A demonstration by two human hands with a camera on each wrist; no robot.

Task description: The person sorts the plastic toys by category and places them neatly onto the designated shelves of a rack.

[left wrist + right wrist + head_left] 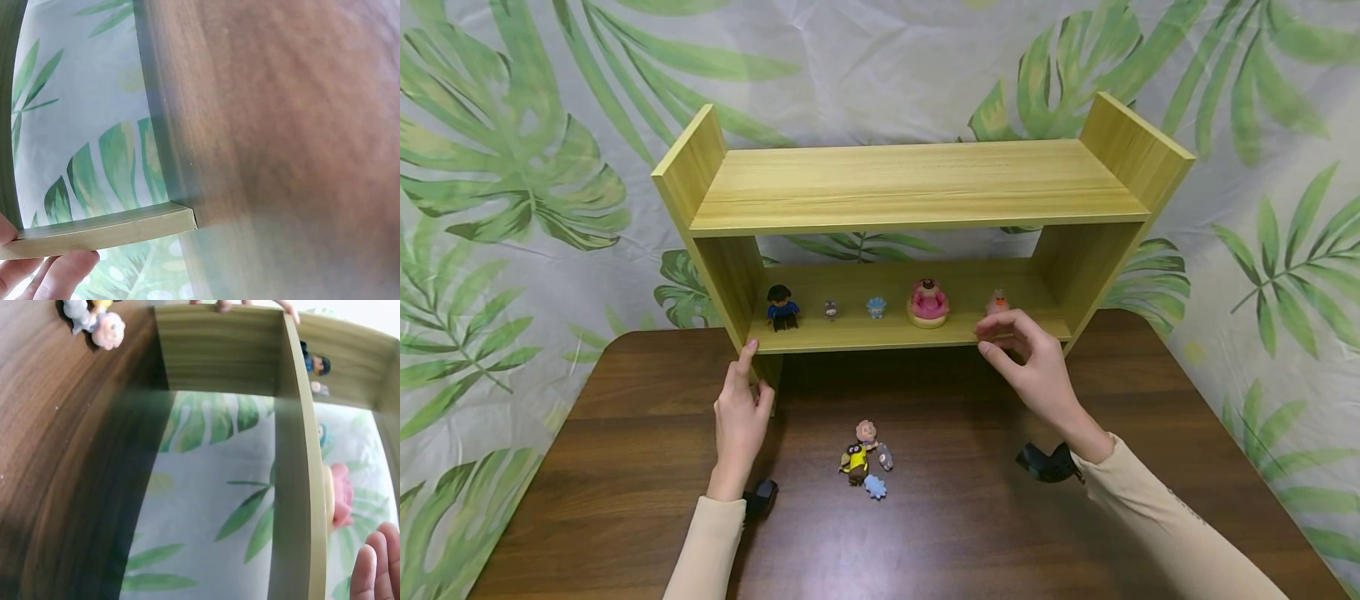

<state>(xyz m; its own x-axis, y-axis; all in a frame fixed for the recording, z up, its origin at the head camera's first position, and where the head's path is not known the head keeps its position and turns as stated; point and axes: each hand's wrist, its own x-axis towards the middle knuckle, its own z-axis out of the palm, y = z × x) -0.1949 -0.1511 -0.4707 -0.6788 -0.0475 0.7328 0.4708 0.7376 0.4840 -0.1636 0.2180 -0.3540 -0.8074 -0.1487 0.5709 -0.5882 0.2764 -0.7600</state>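
My left hand (pixel 742 417) grips the left side panel (pixel 119 234) of a wooden shelf (pixel 887 337), its fingers on either face of the panel. At the right end of the middle board my right hand (pixel 1033 362) hovers, fingers bent and thumb apart, nothing between them. Just behind its fingertips stands a small pink figurine (pixel 997 301), partly hidden by the hand. Left of it are a pink bear figurine (pixel 928 302) in a yellow ring, a tiny light-blue figurine (pixel 876 307), a small grey figurine (pixel 831 309) and a toy figure in blue (pixel 781 307) with black hair.
On the dark wooden table (pixel 940 533) before the shelf lie a yellow-and-brown figurine (pixel 854 464), a pink-headed figurine (pixel 866 432), a grey figurine (pixel 885 457) and a light-blue spiky piece (pixel 875 487). The shelf's top board (pixel 910 183) overhangs the middle one. Leaf-patterned cloth (pixel 880 67) hangs behind.
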